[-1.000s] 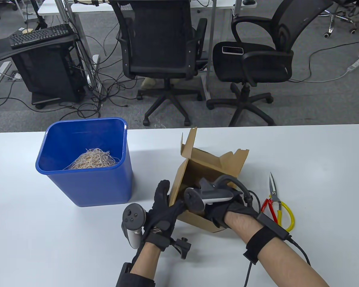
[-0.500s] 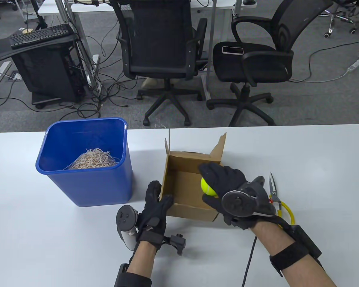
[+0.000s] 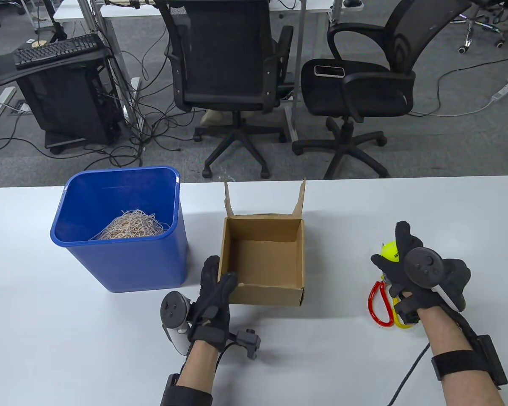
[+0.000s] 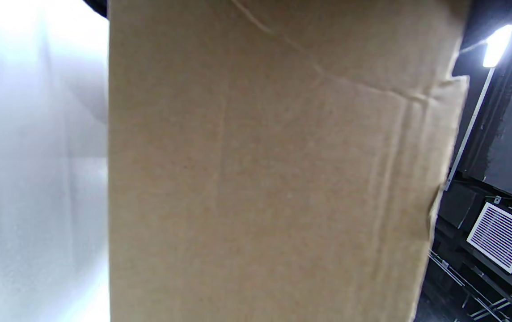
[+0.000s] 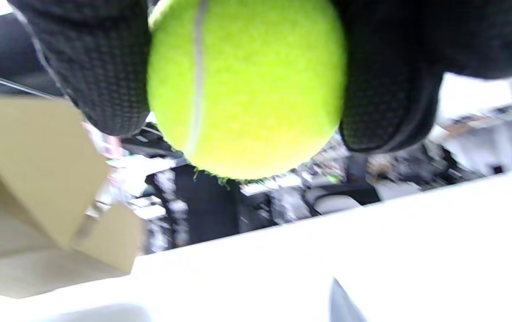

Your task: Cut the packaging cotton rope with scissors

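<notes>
White table: right-wrist view alone shows fingers gripping the tennis ball.

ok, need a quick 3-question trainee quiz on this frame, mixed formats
1. True or false: the cardboard box has a tennis ball lying inside it.
2. Multiple choice: what does the right hand hold? A) the scissors B) a tennis ball C) a box flap
3. Fill in: the loose cotton rope lies piled in the blue ____.

Key
1. False. The box's inside shows only bare cardboard; the tennis ball is out to its right, in the right hand.
2. B. The scissors lie on the table under that hand, only their red and yellow handles showing.
3. Bin. The left hand grips the box's near-left corner beside it.
</notes>
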A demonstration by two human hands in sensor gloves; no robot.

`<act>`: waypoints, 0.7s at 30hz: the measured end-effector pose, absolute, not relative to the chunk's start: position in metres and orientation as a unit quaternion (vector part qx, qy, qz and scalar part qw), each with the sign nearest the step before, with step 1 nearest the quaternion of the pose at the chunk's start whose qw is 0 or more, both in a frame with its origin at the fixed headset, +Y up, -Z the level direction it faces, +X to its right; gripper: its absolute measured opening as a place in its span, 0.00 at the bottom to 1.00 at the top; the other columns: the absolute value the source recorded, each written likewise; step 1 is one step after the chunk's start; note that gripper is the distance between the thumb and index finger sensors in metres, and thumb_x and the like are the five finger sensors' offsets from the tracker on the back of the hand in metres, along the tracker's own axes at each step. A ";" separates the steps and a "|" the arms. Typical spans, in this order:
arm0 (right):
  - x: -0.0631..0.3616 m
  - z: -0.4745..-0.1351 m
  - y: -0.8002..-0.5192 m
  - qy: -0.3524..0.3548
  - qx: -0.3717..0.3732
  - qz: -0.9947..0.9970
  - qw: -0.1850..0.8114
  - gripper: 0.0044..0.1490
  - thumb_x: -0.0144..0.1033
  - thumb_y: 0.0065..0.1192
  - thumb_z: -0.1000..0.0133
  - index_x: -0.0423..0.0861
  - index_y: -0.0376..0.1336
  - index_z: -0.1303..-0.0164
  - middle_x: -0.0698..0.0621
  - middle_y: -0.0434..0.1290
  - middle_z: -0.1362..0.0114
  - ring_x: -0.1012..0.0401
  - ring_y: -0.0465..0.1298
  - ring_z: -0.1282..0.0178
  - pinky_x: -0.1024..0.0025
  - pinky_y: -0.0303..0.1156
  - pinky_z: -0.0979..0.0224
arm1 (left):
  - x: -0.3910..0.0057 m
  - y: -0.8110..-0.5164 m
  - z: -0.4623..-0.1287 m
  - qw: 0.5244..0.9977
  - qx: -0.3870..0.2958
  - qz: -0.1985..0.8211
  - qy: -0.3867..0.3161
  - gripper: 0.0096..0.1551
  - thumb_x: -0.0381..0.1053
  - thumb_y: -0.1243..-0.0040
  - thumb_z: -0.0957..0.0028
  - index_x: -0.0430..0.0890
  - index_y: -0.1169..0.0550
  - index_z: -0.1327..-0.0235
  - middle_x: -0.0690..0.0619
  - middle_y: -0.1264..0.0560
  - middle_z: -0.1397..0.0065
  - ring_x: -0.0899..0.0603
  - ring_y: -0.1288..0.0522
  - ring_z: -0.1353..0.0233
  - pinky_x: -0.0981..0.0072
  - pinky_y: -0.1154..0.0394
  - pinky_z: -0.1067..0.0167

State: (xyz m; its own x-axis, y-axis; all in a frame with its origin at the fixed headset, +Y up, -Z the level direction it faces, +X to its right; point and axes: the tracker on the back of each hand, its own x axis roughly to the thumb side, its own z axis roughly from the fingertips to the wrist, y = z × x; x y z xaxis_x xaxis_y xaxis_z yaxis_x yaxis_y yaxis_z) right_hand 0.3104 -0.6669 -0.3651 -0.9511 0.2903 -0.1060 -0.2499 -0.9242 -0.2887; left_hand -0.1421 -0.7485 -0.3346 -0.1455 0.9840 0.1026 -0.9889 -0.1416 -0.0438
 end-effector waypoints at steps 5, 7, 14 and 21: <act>0.335 -0.379 -0.706 -0.030 -0.158 0.980 0.116 0.53 0.45 0.76 0.52 0.37 0.57 0.20 0.29 0.65 0.21 0.31 0.75 0.42 0.31 0.70 0.43 | -0.142 -0.748 -0.334 0.651 0.021 0.757 -0.048 0.59 0.69 0.42 0.43 0.42 0.60 0.21 0.28 0.61 0.21 0.15 0.49 0.27 0.26 0.40 0.37; 0.341 -0.383 -0.719 0.009 -0.182 0.977 0.107 0.51 0.42 0.75 0.51 0.37 0.56 0.20 0.30 0.64 0.19 0.31 0.73 0.37 0.28 0.66 0.38 | -0.142 -0.748 -0.334 0.650 0.019 0.758 -0.048 0.58 0.69 0.42 0.42 0.42 0.60 0.21 0.28 0.61 0.21 0.15 0.49 0.27 0.26 0.40 0.37; 0.353 -0.387 -0.742 0.071 -0.217 0.966 0.121 0.52 0.44 0.72 0.49 0.38 0.52 0.18 0.28 0.58 0.17 0.29 0.64 0.26 0.24 0.60 0.33 | -0.142 -0.748 -0.334 0.648 0.016 0.760 -0.045 0.59 0.69 0.42 0.42 0.42 0.60 0.21 0.28 0.61 0.21 0.15 0.49 0.27 0.26 0.40 0.37; 0.319 -0.369 -0.697 -0.091 -0.086 0.970 0.207 0.57 0.52 0.70 0.50 0.37 0.50 0.17 0.27 0.49 0.15 0.27 0.53 0.23 0.22 0.54 0.32 | -0.144 -0.748 -0.335 0.647 0.016 0.760 -0.048 0.59 0.69 0.43 0.42 0.43 0.61 0.21 0.29 0.61 0.21 0.15 0.49 0.26 0.26 0.40 0.37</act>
State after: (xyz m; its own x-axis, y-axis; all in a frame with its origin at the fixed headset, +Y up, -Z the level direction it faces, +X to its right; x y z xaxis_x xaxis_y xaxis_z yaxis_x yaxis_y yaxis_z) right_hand 0.3192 -0.6969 -0.3691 -0.8992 0.4179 -0.1300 -0.3864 -0.8975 -0.2125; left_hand -0.1439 -0.7483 -0.3351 -0.1612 0.9831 0.0866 -0.9862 -0.1571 -0.0523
